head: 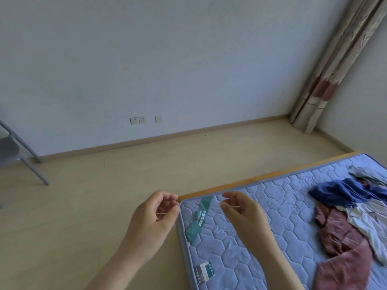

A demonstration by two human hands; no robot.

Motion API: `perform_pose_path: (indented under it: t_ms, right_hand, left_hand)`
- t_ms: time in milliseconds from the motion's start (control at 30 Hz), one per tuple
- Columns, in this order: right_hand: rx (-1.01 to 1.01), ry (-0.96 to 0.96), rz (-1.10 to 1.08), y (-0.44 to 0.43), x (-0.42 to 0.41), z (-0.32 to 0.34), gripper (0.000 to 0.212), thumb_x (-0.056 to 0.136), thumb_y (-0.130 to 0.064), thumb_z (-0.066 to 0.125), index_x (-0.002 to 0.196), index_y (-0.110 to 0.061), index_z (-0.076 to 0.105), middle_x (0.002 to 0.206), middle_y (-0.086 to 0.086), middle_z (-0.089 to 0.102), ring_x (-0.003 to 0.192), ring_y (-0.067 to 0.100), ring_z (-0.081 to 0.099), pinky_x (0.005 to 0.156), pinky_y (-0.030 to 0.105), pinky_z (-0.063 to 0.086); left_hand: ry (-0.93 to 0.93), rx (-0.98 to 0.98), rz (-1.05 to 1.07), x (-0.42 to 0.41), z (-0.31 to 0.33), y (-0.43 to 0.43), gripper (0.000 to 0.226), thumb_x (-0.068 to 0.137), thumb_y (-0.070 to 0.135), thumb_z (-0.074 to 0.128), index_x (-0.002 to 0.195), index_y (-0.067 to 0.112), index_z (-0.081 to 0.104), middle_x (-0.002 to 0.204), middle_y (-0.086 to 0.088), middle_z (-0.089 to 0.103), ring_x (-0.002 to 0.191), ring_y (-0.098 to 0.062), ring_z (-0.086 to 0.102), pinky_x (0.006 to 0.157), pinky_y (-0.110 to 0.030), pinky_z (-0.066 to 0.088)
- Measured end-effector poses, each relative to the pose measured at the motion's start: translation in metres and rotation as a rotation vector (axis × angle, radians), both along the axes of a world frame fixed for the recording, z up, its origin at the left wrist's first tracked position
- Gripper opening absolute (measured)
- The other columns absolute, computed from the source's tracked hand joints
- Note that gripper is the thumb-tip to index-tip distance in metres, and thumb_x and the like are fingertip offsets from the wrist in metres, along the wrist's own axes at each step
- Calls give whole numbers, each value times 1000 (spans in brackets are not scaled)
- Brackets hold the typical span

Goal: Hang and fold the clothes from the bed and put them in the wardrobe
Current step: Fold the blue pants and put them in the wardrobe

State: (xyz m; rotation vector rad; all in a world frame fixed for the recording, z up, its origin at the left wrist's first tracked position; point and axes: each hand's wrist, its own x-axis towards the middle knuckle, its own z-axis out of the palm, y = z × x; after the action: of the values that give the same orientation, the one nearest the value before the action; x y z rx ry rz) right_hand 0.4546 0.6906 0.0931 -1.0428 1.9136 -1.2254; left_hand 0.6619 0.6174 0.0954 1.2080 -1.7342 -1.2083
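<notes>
Left hand [156,212] and right hand [238,208] hover at the bed [219,258] corner, loosely curled, apparently empty. Clothes pile [351,222] lies toward the right edge. Recommend lifting the top blue garment [343,191] singly.

Right of your right hand [240,210], the clothes pile [351,216] runs past the edge of view; far left of your left hand [155,214], the chair [12,151] is cut off too.

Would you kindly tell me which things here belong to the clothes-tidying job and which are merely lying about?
Job: blue garment; pink garment; white garment; the mattress they lie on.
Lying about: grey chair; curtain; wall sockets; green mattress band.
</notes>
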Motion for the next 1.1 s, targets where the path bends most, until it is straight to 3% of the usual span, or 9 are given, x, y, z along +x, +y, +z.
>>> perform_pose_path:
  t_ms: [167, 567, 867, 1000, 1100]
  right_hand:
    - [33, -6, 24, -60, -5, -12, 14, 90, -20, 66, 100, -30, 66, 82, -11, 69, 64, -3, 61, 53, 12, 45]
    - [82, 32, -44, -263, 33, -15, 15, 89, -18, 67, 101, -26, 67, 80, -9, 70, 68, -3, 63, 57, 11, 46]
    - [105, 43, -135, -380, 35, -10, 14, 90, -22, 66, 99, -33, 65, 82, -23, 68, 71, -3, 63, 60, 12, 47]
    - [77, 43, -206, -427, 3, -15, 15, 89, -19, 67, 98, -31, 66, 80, -25, 67, 65, -5, 61, 56, 10, 44]
    - [38, 32, -227, -466, -24, -15, 16, 88, -18, 67, 98, -30, 67, 76, -16, 69, 64, -5, 61, 55, 8, 44]
  left_hand:
    - [6, 21, -2, -11, -10, -59, 17, 86, 9, 68, 92, 25, 66, 91, 9, 71, 82, -6, 68, 74, -16, 51]
    - [19, 53, -80, 23, -16, -284, 19, 86, 6, 68, 92, 24, 66, 90, 6, 72, 82, -9, 68, 74, -17, 51]
    - [1, 71, -175, 11, -12, -416, 18, 85, 6, 69, 91, 22, 66, 87, 1, 73, 82, -8, 68, 77, -24, 53]
    - [-14, 37, -218, -22, -11, -473, 16, 85, 6, 69, 90, 21, 67, 88, 0, 72, 80, -7, 67, 71, -13, 50]
    - [-8, 4, -226, -51, -7, -514, 16, 85, 6, 69, 90, 21, 67, 89, 1, 72, 80, -6, 67, 70, -10, 49]
